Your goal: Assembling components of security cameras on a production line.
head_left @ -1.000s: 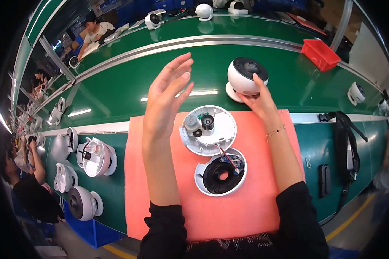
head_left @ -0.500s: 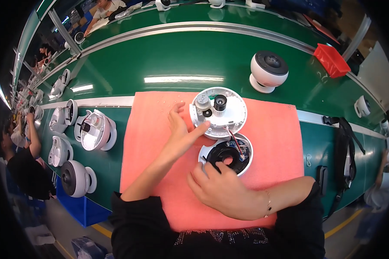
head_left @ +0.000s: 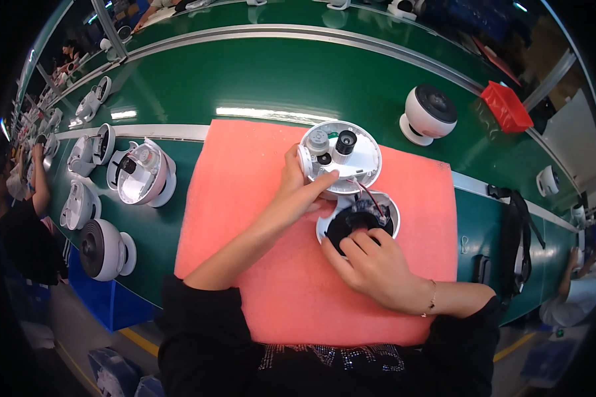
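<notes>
- As one green bench point(head_left: 271, 76) runs through a factory room, one pink mat point(head_left: 420, 225) carries one upper white shell point(head_left: 359, 161) and, wired to it, one lower black-lined shell point(head_left: 396, 221).
- On the mat, the left hand point(head_left: 299, 188) grips the upper white shell's edge between thumb and fingers; the right hand point(head_left: 371, 261) bends its fingers into the lower black-lined shell, whether gripping cannot be told.
- Past the mat's far right corner stand one white-and-black device point(head_left: 430, 114) and one red bin point(head_left: 505, 106); left of it, at least four white devices point(head_left: 112, 251).
</notes>
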Demonstrator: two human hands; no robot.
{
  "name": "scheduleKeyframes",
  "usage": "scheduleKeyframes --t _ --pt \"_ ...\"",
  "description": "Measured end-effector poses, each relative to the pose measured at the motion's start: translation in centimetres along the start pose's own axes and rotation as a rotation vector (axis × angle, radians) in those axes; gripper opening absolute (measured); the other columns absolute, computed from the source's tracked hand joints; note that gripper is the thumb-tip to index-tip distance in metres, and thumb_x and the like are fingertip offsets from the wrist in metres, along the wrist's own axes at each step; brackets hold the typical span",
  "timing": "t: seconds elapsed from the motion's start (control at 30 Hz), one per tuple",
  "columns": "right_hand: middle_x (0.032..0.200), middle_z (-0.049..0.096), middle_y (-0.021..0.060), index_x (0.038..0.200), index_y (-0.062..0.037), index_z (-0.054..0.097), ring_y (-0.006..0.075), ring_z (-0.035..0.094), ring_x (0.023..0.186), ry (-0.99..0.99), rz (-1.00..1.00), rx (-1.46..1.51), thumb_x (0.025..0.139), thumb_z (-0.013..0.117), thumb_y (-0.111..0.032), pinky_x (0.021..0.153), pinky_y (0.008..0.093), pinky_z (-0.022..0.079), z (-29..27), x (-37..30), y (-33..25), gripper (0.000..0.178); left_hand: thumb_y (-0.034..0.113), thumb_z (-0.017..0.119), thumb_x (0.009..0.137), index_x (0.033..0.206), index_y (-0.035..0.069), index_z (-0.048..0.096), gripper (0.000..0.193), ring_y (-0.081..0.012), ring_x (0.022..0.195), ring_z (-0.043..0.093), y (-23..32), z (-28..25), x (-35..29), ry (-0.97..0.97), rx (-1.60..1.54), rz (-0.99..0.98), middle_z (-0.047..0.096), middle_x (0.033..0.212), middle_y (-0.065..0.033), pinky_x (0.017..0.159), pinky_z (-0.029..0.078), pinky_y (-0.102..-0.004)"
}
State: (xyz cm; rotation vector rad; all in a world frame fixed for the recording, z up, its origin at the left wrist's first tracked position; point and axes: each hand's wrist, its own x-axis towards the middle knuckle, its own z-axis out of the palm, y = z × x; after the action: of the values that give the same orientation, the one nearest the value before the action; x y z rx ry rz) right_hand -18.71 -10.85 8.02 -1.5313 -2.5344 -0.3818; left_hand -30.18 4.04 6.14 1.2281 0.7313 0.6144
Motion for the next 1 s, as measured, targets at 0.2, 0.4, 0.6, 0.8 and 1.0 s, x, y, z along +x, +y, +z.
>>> scheduleKeyframes --t 0.2,0.4,0.6,0.8,1.0 --pt "0.093 0.056 0.0077 0.101 -0.0049 0.057 0.0228 0.055 0.095 0.061 0.007 0.604 0.065 0.057 0.001 0.083 0.0377 0.042 -6.7 -1.3 2.1 0.036 0.005 0.056 0.077 0.132 0.016 0.023 0.065 -0.0227 0.099 0.054 -0.9 -1.0 -0.4 0.103 -0.205 -0.003 0.041 0.122 -0.0091 0.075 0.052 -0.0391" --pt "0.1 0.047 0.0146 0.112 0.0007 0.032 0.021 0.054 0.087 0.559 0.432 1.318 0.072 0.061 0.008 0.079 0.0321 0.045 -8.2 -2.5 4.0 0.05 -0.01 0.05 0.071 0.118 0.011 0.027 0.057 -0.0213 0.098 0.053 5.2 0.5 -0.1 0.21 -0.122 0.52 0.045 0.109 -0.0103 0.074 0.055 -0.0358" --pt "0.098 0.056 0.0191 0.106 0.0014 0.044 0.0354 0.057 0.086 0.036 -0.116 1.047 0.065 0.058 0.01 0.08 0.043 0.046 -8.1 -1.9 4.5 0.044 -0.011 0.048 0.071 0.109 0.011 0.027 0.048 -0.0221 0.101 0.053 4.5 1.0 -2.9 0.088 -0.146 0.149 0.044 0.11 -0.0105 0.072 0.055 -0.0357" --pt "0.099 0.056 0.0191 0.11 0.0011 0.043 0.0361 0.058 0.086 -0.177 -0.042 1.309 0.071 0.062 0.004 0.076 0.039 0.047 -9.2 -2.9 5.0 0.044 -0.006 0.049 0.071 0.114 0.01 0.039 0.047 -0.0189 0.086 0.057 4.5 -0.5 -3.3 -0.224 0.19 -0.032 0.049 0.108 -0.0079 0.061 0.053 -0.0305" --pt "0.115 0.046 0.0176 0.12 0.0017 0.03 0.0227 0.048 0.109 -0.127 0.147 1.797 0.079 0.063 -0.001 0.092 0.0355 0.039 -6.8 -5.0 5.4 0.053 0.012 0.051 0.074 0.128 0.012 0.038 0.055 -0.016 0.085 0.058 1.9 -1.5 -4.1 -0.558 0.351 -0.356 0.053 0.109 -0.0081 0.058 0.051 -0.0255"
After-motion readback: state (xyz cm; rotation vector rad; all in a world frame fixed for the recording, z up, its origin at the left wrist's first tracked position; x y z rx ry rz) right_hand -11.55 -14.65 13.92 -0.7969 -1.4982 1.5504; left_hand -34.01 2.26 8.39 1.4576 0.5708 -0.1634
